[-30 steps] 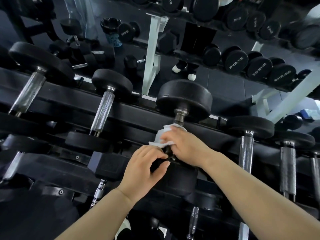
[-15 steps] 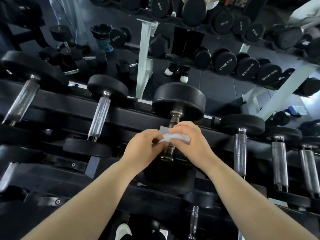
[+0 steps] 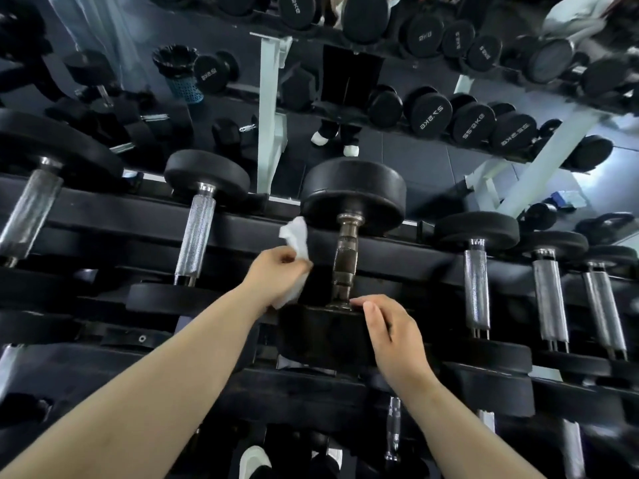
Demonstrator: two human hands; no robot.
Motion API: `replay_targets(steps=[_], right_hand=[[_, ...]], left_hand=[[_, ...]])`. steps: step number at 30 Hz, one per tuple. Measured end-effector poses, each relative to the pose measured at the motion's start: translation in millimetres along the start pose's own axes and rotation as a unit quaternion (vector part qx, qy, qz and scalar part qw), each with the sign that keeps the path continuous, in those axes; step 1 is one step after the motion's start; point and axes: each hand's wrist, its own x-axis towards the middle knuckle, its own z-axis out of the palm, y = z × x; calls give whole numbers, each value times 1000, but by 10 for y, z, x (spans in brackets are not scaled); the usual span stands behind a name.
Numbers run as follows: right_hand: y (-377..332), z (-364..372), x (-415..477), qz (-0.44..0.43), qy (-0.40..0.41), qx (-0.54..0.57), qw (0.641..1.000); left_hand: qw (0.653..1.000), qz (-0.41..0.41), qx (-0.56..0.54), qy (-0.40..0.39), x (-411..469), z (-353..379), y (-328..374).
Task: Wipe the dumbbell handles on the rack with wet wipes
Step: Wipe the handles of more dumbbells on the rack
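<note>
the left hand (image 3: 280,271) pinches a crumpled white wet wipe (image 3: 296,236), fingers curled round it, just beside the dark dumbbell handle (image 3: 345,261) at its 9 o'clock and not touching it. the right hand (image 3: 390,335) holds nothing and lies with relaxed fingers on that dumbbell's near head (image 3: 321,337), at 5 o'clock of the handle, fingertips near its base. the dumbbell sits mid-frame on the black rack (image 3: 103,216).

White wipe (image 3: 294,242) in left hand (image 3: 278,273)
</note>
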Motion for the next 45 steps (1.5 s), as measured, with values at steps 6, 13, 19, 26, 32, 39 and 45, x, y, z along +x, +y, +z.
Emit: replay_targets(steps=[6, 13, 19, 26, 32, 39, 45], right_hand=[[42, 42, 4, -20, 21, -19, 999], [122, 70, -3, -52, 54, -11, 997], [175, 105, 14, -94, 92, -5, 991], [229, 121, 23, -96, 102, 10, 990], [265, 137, 36, -99, 106, 12, 989], [292, 152, 37, -98, 112, 31, 988], [282, 141, 32, -93, 107, 28, 990]], left_hand=[[976, -42, -165, -138, 164, 267, 286], [956, -11, -170, -239, 63, 212, 121], [994, 67, -89, -21, 320, 411, 376], [991, 40, -78, -98, 298, 299, 105], [994, 27, -41, -97, 422, 258, 156], [980, -9, -93, -175, 347, 301, 22], [985, 13, -88, -146, 391, 274, 40]])
